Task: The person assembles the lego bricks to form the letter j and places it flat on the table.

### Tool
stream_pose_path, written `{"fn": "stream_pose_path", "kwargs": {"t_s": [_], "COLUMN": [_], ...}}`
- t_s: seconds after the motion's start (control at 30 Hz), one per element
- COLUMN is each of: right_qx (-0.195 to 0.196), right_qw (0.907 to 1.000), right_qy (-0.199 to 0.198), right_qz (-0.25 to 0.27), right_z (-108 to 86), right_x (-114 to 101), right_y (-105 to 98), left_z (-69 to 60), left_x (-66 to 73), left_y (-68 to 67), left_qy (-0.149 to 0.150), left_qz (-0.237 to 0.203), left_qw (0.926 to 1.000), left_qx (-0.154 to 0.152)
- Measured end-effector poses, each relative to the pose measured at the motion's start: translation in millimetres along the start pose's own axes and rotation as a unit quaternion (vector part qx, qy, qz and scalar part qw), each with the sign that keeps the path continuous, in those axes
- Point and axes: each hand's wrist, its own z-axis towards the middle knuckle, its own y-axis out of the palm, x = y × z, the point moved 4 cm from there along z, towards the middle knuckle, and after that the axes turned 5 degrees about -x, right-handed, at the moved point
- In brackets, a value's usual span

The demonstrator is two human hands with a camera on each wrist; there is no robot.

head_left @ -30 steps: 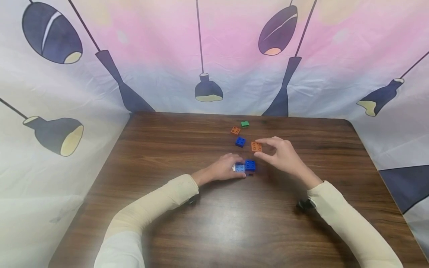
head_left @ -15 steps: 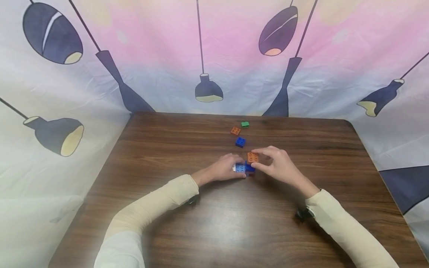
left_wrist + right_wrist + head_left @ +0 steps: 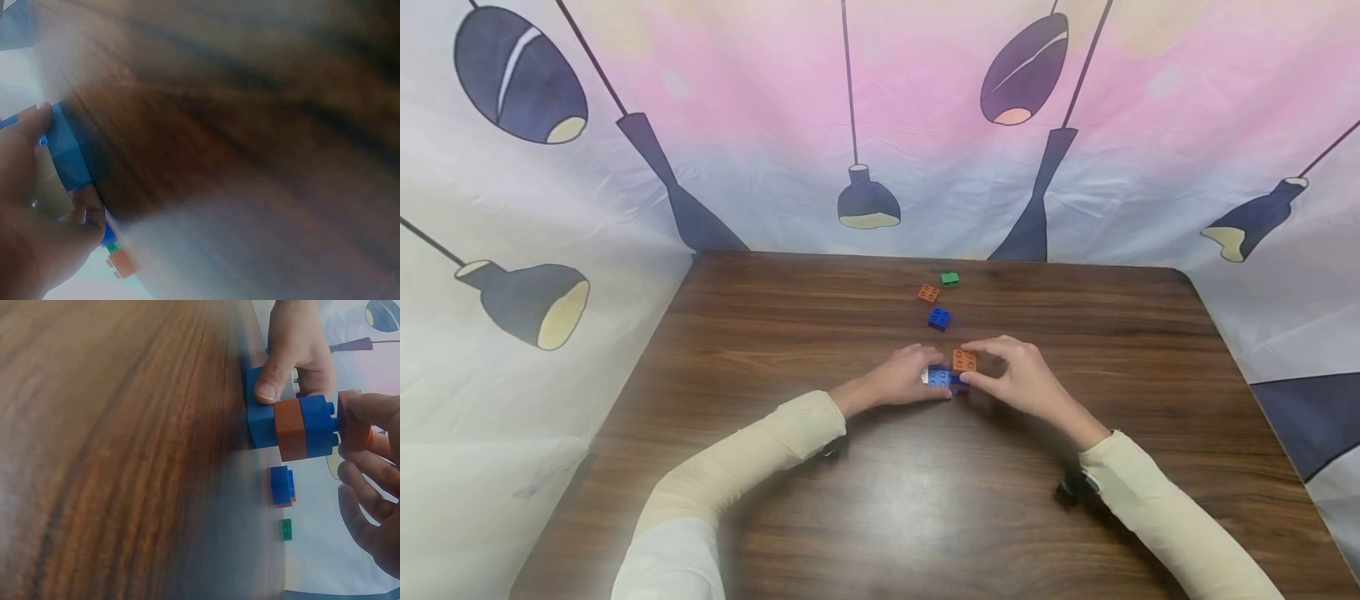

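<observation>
My right hand (image 3: 1026, 375) pinches the upper orange brick (image 3: 355, 422) just above the blue brick (image 3: 317, 426); my left hand (image 3: 904, 377), near but apart from the right, grips the light blue brick (image 3: 260, 422) at the stack's foot. I judge this a pressing-on step: I should square the edges, then push straight down while my left hand braces, since a crooked push could loosen the lower orange brick (image 3: 290, 430). Whether studs and underside touch, I can't tell. My left hand partly hides the white piece (image 3: 53, 187).

Lamp-printed pastel backdrop (image 3: 760, 133) behind brown wood-grain table (image 3: 775, 325)
</observation>
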Motion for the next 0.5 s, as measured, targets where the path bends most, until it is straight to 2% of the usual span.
{"fn": "stream_pose_path", "kwargs": {"t_s": [0.5], "right_qx": [-0.014], "right_qw": [0.9998], "right_qy": [0.014], "right_qz": [-0.005], "right_z": [-0.5], "right_x": [0.7], "right_y": [2.5], "left_z": [1.1], "left_x": [-0.7], "left_y": [0.7], "left_qy": [0.003], "left_qz": [0.0], "left_qw": [1.0], "left_qx": [0.004]}}
